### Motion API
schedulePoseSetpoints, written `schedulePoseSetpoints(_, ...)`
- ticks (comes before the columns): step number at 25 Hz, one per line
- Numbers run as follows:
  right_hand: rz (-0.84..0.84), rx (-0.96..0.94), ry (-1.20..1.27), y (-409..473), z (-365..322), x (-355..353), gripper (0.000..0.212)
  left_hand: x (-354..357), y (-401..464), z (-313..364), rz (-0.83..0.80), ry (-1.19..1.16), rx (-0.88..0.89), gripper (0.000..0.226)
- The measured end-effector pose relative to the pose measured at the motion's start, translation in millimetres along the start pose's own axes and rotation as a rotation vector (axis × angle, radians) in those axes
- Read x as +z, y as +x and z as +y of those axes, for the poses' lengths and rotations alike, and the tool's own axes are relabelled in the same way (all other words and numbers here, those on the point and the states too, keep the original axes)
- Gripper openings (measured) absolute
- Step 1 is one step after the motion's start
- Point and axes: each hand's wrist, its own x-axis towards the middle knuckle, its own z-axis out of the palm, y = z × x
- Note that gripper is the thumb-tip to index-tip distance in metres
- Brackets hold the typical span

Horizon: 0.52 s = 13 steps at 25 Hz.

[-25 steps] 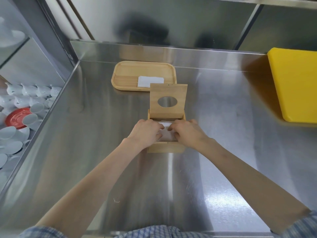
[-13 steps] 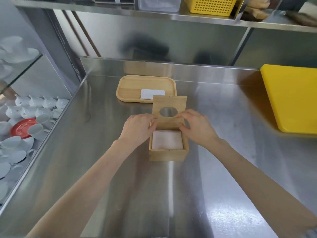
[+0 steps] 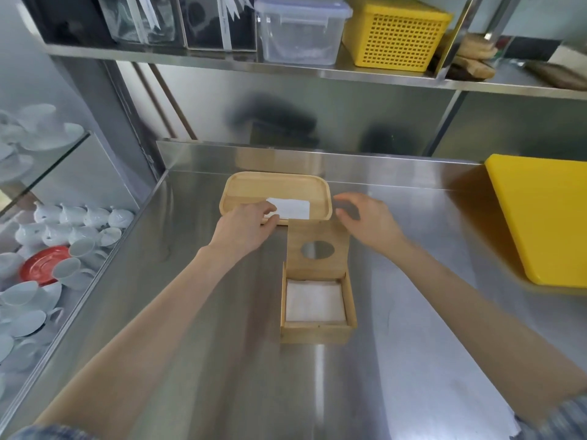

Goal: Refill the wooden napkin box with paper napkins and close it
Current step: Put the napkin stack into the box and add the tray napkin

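Note:
The wooden napkin box [image 3: 317, 332] stands on the steel counter with white napkins [image 3: 314, 300] lying flat inside. Its lid [image 3: 317, 249], with an oval hole, stands upright at the back edge. Behind it is a wooden tray [image 3: 276, 189] holding a white napkin stack [image 3: 293, 209]. My left hand [image 3: 244, 227] reaches over the tray's front rim, fingertips at the left end of that stack. My right hand [image 3: 365, 219] hovers with fingers spread beside the lid's top right corner, holding nothing.
A yellow tub [image 3: 540, 217] sits on the counter at the right. White cups and a red saucer [image 3: 41, 265] fill a lower level to the left. The shelf above carries a clear plastic container [image 3: 300, 30] and a yellow basket [image 3: 394, 36].
Both hands left the box and moved back toward the tray. The napkins they pressed in now lie uncovered in the box. The view tilted up to show the shelf.

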Motion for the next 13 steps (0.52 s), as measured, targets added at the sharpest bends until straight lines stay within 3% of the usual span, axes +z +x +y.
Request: schedulePoseSetpoints(13,-0.277,0.250,0.101,122.7,30.1,47.0,0.029,43.4,117.5,-33.4,-0.173,-0.084,-0.185,0.033)
